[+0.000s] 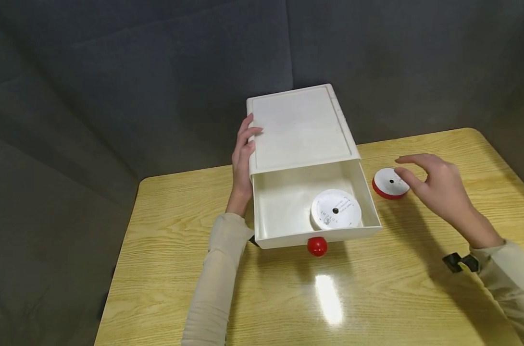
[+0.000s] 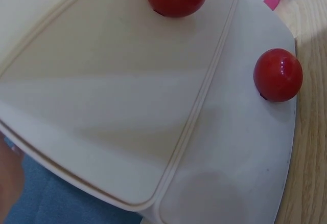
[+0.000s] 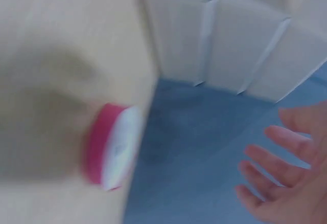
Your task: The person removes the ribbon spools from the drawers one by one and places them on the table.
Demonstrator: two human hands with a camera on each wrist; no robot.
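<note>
Left hand (image 1: 243, 153) braces drawer box (image 1: 300, 129) side, fingers straight; right hand (image 1: 435, 185) hovers spread, empty, over red ribbon spool (image 1: 389, 183).

Light wood-grain table (image 1: 180, 226), glossy, rounded at the corners. Bright patch of glare (image 1: 329, 298) near the table's front middle. Dark grey padded panels (image 1: 136, 72) behind the table's far edge and along its left side, seams meeting above the table's far edge. White flat roll (image 1: 335, 209) over the table's middle, lying face up, small dark hole at centre, faint printed lettering on the face.
</note>
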